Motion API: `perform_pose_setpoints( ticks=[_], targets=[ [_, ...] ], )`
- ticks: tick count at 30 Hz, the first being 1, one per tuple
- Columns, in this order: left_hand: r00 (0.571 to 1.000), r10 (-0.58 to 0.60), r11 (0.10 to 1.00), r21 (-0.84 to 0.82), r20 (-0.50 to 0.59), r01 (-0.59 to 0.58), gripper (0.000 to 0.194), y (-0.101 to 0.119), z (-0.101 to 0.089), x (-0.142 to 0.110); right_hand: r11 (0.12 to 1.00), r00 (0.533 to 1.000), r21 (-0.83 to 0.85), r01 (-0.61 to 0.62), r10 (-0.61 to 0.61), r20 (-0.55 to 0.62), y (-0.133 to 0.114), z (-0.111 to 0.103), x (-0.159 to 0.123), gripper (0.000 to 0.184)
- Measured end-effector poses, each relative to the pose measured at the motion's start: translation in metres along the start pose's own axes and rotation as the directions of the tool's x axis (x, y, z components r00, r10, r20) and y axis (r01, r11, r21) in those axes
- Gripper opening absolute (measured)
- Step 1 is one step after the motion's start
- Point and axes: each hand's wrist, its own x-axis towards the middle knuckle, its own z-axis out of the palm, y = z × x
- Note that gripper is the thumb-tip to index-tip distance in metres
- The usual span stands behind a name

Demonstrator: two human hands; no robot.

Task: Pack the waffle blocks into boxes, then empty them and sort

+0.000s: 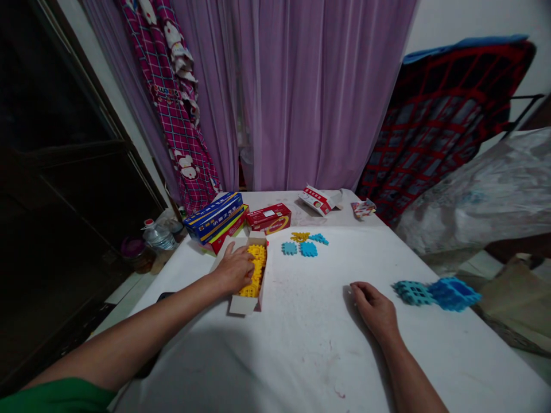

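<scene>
Inside an open cardboard box (244, 305) on a white table (297, 350), a person's left hand (235, 268) lies over tightly packed yellow lattice-shaped plastic blocks (258, 272), fingers together on the ridged pieces; whether they clamp any cannot be told. Right of the box, the right hand (374, 310) rests empty on the stained surface, fingers curled together, just beside chunky blue plastic lattice blocks (451, 294). Flat teal and yellow grid pieces (301, 244) lie beyond the box to the right. Glossy blue and red cartons (213, 218) stand directly behind the box, and a clear plastic water bottle (158, 236) sits off to its left.
</scene>
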Motion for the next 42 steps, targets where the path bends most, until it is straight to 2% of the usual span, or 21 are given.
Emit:
perform_pose_setpoints(
  ticks=[5,7,10,13,16,18,21,25,28,37,42],
  targets=[
    [0.997,0.06,0.998,0.027,-0.048,-0.059,0.008,0.002,-0.03,0.018,0.998,0.999,-0.055,-0.034,0.035,0.024,-0.004,0.0,0.016,0.043],
    [0.997,0.063,0.997,0.042,-0.054,-0.061,0.014,0.011,-0.046,0.038,0.997,0.998,-0.071,-0.014,0.019,0.057,-0.008,0.003,0.022,0.042],
    [0.998,0.039,0.998,0.047,-0.038,-0.038,0.026,0.032,-0.059,0.082,0.998,0.997,-0.049,0.036,-0.032,0.072,-0.01,0.011,0.027,0.042],
    [0.999,0.034,0.997,0.066,-0.008,-0.033,0.033,0.051,-0.056,0.136,0.998,0.997,0.004,0.058,-0.058,0.042,-0.007,0.016,0.026,0.043],
    [0.998,0.023,0.996,0.087,0.059,-0.028,0.041,0.059,-0.042,0.185,0.996,0.997,0.058,0.067,-0.07,0.046,-0.002,0.018,0.025,0.042],
    [0.994,0.013,0.996,0.087,0.11,-0.022,0.049,0.06,-0.032,0.208,0.995,0.995,0.07,0.072,-0.076,0.058,-0.002,0.018,0.026,0.042],
    [0.985,0.004,0.997,0.071,0.174,-0.017,0.058,0.058,-0.021,0.231,0.995,0.993,0.069,0.071,-0.077,0.086,-0.004,0.017,0.026,0.043],
    [0.972,-0.014,0.998,0.056,0.235,0.001,0.05,0.054,-0.012,0.246,0.995,0.993,0.059,0.081,-0.085,0.084,-0.007,0.017,0.026,0.042],
    [0.971,-0.028,0.998,0.053,0.237,0.016,0.047,0.053,-0.009,0.251,0.995,0.995,0.057,0.083,-0.087,0.057,-0.008,0.018,0.025,0.04],
    [0.963,-0.026,0.996,0.093,0.268,0.001,0.042,0.057,-0.01,0.258,0.996,0.994,0.029,0.079,-0.081,0.071,-0.009,0.018,0.024,0.038],
    [0.971,-0.029,0.994,0.107,0.236,0.004,0.04,0.061,-0.011,0.255,0.997,0.995,0.017,0.081,-0.082,0.058,-0.008,0.019,0.024,0.038]
  ],
)
